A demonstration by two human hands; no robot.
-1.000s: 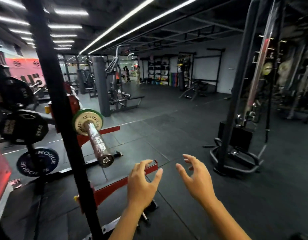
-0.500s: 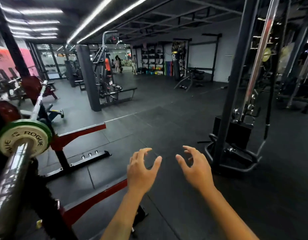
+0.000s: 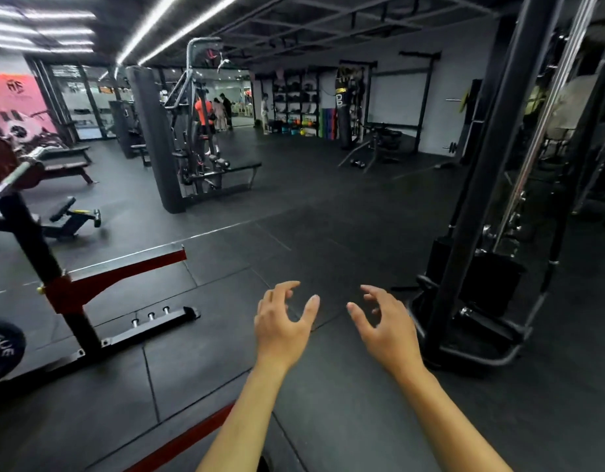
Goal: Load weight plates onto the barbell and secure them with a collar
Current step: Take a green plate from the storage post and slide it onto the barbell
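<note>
Evidently little is done: both hands, the left hand (image 3: 283,327) and the right hand (image 3: 385,327), are held out with fingers loosely spread, holding nothing. Only a bar end (image 3: 8,180) at the left edge and a black plate (image 3: 1,349) low beside the rack (image 3: 74,294) are seen; no collar is visible.

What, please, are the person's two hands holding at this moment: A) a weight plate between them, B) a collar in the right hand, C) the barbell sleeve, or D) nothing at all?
D: the left hand and right hand hang in mid-air over the dark floor, fingers spread and loosely curled, with nothing in or between them.
</note>
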